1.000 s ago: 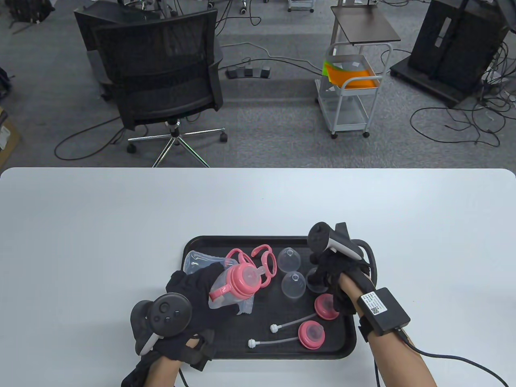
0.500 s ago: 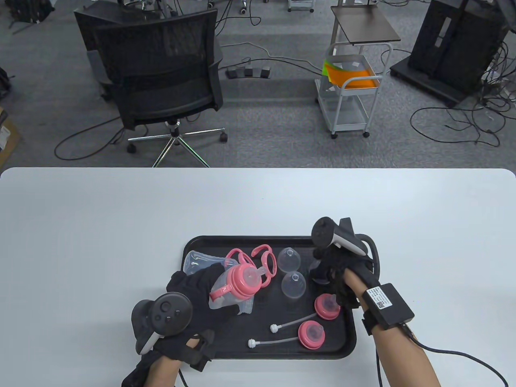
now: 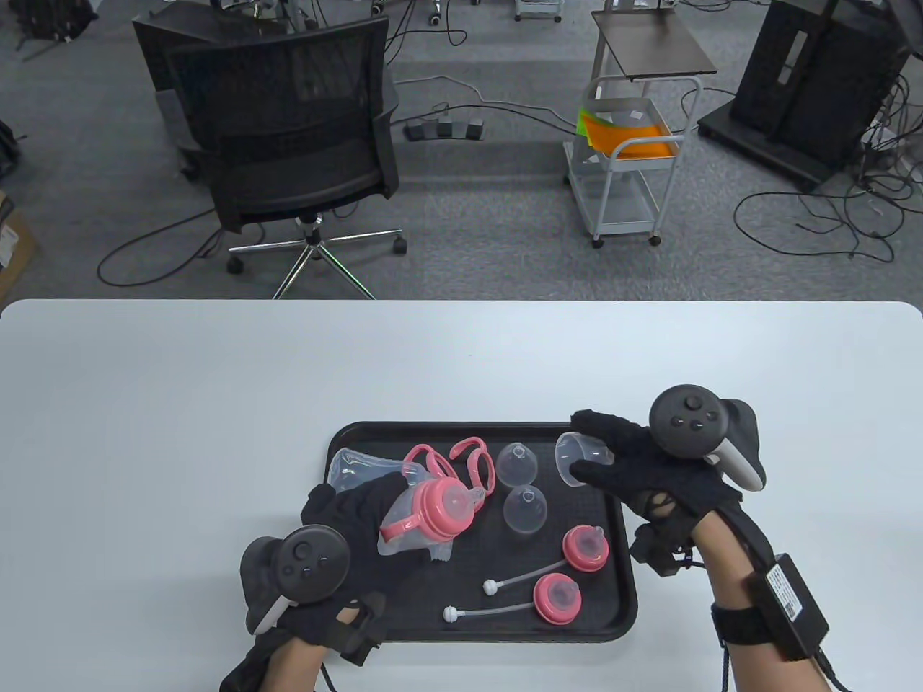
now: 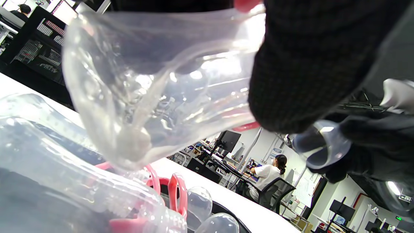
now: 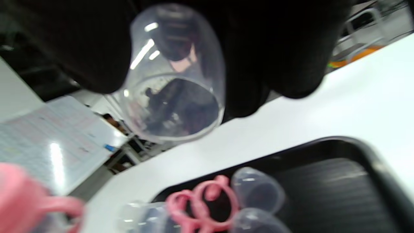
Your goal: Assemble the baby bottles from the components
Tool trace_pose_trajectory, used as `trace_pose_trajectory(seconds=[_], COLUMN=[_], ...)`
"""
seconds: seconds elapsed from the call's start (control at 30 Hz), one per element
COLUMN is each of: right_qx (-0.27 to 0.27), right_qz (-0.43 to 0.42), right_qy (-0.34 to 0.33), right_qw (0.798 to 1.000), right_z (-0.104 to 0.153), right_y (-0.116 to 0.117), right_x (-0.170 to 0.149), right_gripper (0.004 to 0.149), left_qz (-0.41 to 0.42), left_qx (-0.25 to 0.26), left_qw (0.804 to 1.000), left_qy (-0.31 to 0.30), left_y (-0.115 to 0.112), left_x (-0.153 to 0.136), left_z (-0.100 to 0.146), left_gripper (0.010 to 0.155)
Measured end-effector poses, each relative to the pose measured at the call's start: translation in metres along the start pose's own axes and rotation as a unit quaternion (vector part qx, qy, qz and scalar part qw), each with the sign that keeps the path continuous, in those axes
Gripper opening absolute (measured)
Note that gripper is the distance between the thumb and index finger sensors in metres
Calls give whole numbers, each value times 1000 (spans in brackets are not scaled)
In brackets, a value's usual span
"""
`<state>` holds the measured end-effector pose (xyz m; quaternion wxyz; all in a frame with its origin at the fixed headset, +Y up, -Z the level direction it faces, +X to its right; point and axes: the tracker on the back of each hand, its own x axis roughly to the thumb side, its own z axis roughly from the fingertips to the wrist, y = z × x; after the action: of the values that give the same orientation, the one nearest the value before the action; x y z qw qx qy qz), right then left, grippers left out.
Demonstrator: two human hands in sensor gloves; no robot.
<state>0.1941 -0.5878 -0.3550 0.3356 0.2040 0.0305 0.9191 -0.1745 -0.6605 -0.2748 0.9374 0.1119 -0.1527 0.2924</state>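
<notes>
My left hand [image 3: 360, 504] grips a clear bottle [image 3: 422, 515] with a pink handled collar and teat, tilted above the black tray's [image 3: 346, 440] left part. The left wrist view shows that bottle [image 4: 155, 90] close up under a gloved finger [image 4: 307, 64]. My right hand [image 3: 598, 454] pinches a clear dome cap [image 3: 580, 458] over the tray's back right corner, its mouth turned left. In the right wrist view the cap [image 5: 174, 81] sits between my dark fingertips [image 5: 278, 58].
On the tray lie a second clear bottle [image 3: 353, 468], a pink double handle ring [image 3: 461, 461], two clear dome caps [image 3: 517, 463] [image 3: 524, 509] and two pink lids with straws [image 3: 585, 548] [image 3: 557, 598]. White table surrounds the tray; an office chair [image 3: 288, 137] stands beyond.
My right hand has lifted the clear cap off the tray's right side, turned palm down and shifted right. The left hand with its bottle has barely moved.
</notes>
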Motion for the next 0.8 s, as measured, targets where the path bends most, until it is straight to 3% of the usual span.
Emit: trace_pose_trajectory(seconds=[0.17, 0.3, 0.8], right_qx=[-21, -3, -4], right_qz=[-72, -98, -55], right_qy=[-80, -139, -144], right_qw=[994, 985, 988], right_z=[19, 23, 29], right_y=[11, 28, 69], right_x=[26, 39, 43], right_gripper=[72, 72, 71], left_qz=[-16, -31, -77], left_qx=[-1, -2, -15], left_qw=[1000, 999, 996], left_qy=[-8, -16, -42], left_y=[-2, -4, -14], left_x=[4, 9, 23], left_z=[1, 2, 3], left_gripper=[101, 101, 100])
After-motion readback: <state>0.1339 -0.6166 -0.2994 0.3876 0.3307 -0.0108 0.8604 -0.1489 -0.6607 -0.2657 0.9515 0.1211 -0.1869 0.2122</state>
